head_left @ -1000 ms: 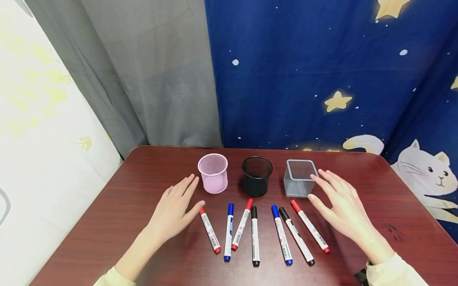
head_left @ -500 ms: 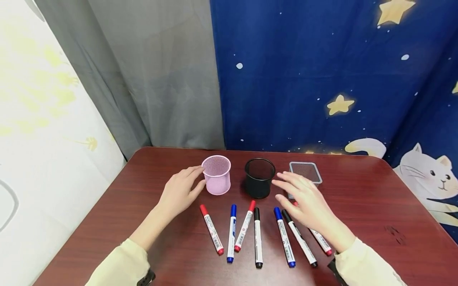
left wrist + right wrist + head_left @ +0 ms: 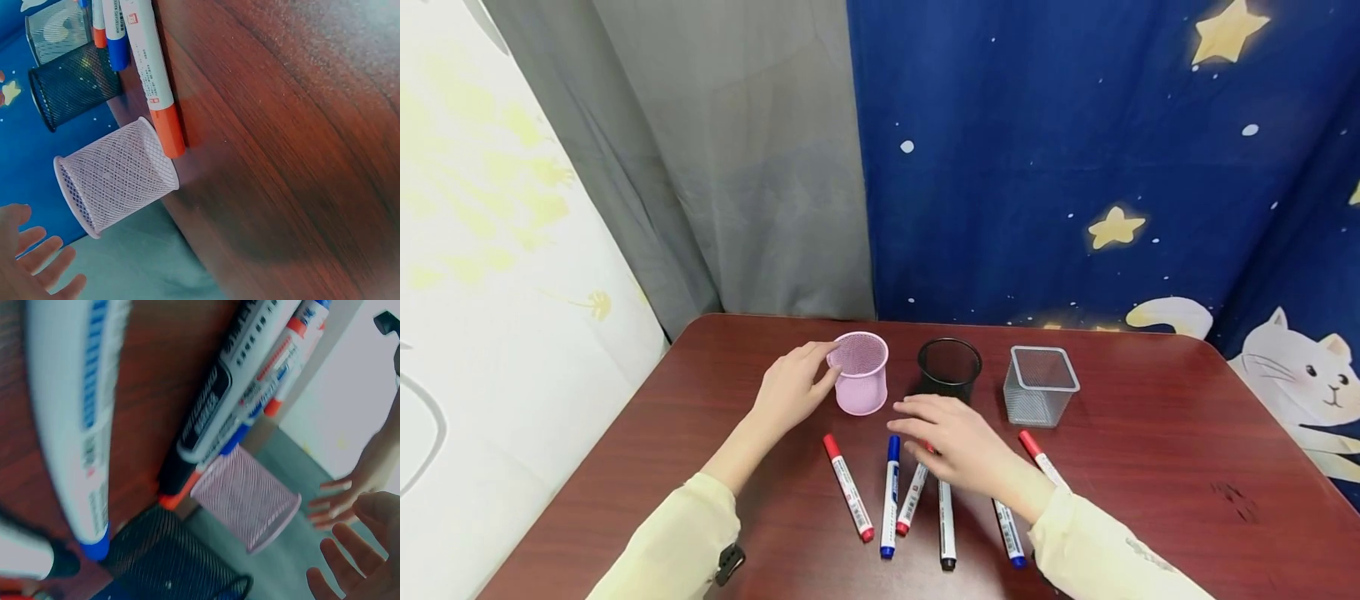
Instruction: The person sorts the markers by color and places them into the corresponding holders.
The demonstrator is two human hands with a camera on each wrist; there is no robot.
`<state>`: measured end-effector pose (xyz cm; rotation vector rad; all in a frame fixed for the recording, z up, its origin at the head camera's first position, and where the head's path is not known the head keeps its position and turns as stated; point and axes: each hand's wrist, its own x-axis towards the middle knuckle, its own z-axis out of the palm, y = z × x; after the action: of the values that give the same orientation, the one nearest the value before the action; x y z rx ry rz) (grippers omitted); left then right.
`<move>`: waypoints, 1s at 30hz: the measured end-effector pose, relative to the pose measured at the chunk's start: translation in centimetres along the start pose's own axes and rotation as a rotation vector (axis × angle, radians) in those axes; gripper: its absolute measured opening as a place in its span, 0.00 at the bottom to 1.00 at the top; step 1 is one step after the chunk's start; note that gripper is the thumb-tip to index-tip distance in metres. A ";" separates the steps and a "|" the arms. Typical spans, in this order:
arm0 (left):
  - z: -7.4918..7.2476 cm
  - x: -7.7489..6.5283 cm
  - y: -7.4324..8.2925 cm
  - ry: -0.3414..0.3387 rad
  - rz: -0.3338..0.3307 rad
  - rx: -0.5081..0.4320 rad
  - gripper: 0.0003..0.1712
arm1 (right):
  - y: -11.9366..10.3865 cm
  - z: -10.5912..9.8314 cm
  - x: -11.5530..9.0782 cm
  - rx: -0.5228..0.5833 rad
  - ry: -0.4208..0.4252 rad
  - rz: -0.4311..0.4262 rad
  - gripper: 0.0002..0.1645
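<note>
My left hand (image 3: 792, 385) is at the left side of the pink mesh pen cup (image 3: 861, 393), fingers relaxed. In the left wrist view those fingers spread a little way off the cup's rim. My right hand (image 3: 958, 442) holds nothing, fingers loosely extended above the whiteboard markers and in front of the black mesh pen cup (image 3: 951, 385). Beneath it lie a red marker (image 3: 912, 500) and a black marker (image 3: 947, 525), their cap ends partly hidden. A blue marker (image 3: 890, 500) lies just left of them, another red marker (image 3: 850, 492) farther left.
A square grey mesh pen holder (image 3: 1037, 407) stands right of the black cup. Under the right forearm, a blue marker (image 3: 1009, 533) and a red marker (image 3: 1043, 460) show in part. The wooden table (image 3: 1150, 433) ends at curtains behind.
My right hand has swept left from beside the grey holder to over the middle markers. The left hand has moved forward and right to the pink cup. Cups and markers stay in place.
</note>
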<state>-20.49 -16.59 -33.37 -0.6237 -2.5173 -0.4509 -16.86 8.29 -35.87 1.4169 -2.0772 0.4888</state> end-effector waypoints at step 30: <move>2.9 1.0 -1.8 -0.065 -0.086 0.034 0.20 | -4.3 5.9 2.2 -0.258 -0.531 -0.246 0.26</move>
<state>-23.35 -16.56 -35.51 -0.5274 -2.6159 -0.4235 -15.00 1.59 -39.09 1.7403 -2.2063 -0.2795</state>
